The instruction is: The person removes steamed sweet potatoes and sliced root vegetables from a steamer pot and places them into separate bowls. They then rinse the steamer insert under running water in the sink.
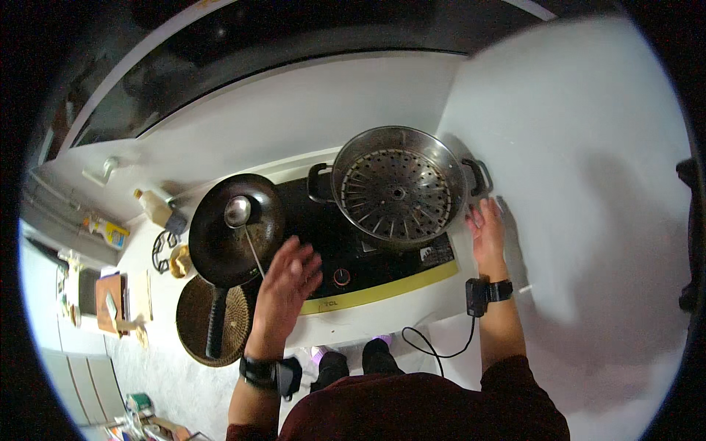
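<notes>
A wide stainless steel pot (343, 160) with black handles stands on the black glass cooktop (309, 231). Inside it lies a perforated folding steamer rack (398, 193). My right hand (487, 231) is just below the pot's right handle (479, 176), fingers apart and nothing in them. My left hand (291, 275), slightly blurred, hovers over the cooktop's left front with spread fingers; it looks empty. Left of it is a dark wok (220, 237). A steel ladle (237, 211) rests in the wok, and the end of its handle is hidden behind my left hand.
Under the wok's handle (217, 325) is a round woven basket (185, 325). A black pan stand (160, 252), a bottle (151, 206) and a yellow spray bottle (110, 231) are further left. The white wall (562, 220) rises close on the right. A black cable (424, 350) dangles from my right wrist.
</notes>
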